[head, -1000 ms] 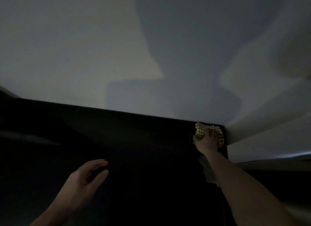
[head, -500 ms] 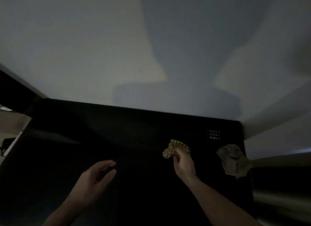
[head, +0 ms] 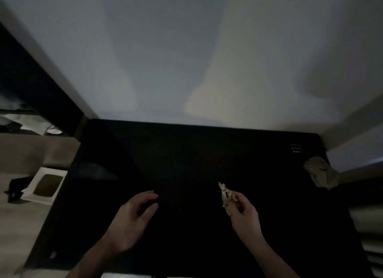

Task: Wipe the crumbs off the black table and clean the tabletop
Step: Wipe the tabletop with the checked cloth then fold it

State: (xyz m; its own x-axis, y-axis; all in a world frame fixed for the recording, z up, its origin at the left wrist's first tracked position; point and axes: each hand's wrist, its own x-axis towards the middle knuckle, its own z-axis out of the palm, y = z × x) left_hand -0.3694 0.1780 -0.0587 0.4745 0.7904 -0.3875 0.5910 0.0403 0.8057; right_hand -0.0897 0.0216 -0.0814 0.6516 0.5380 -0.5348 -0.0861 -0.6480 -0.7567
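Dim room, blurry shot. The black table stood against a pale wall. The right hand hung over the right-centre of the tabletop, fingers curled round a bunched checked cloth, its end poking up past the fingers; couldn't tell whether the cloth touched the surface. The left hand was over the middle-left, fingers loosely bent and spread, thumb apart, holding nothing. A crumpled greyish rag lay at the far right edge of the table, well apart from both hands. Small white print sat near the far right corner. Crumbs too dark to make out. A white tray sat on the floor left of the table.
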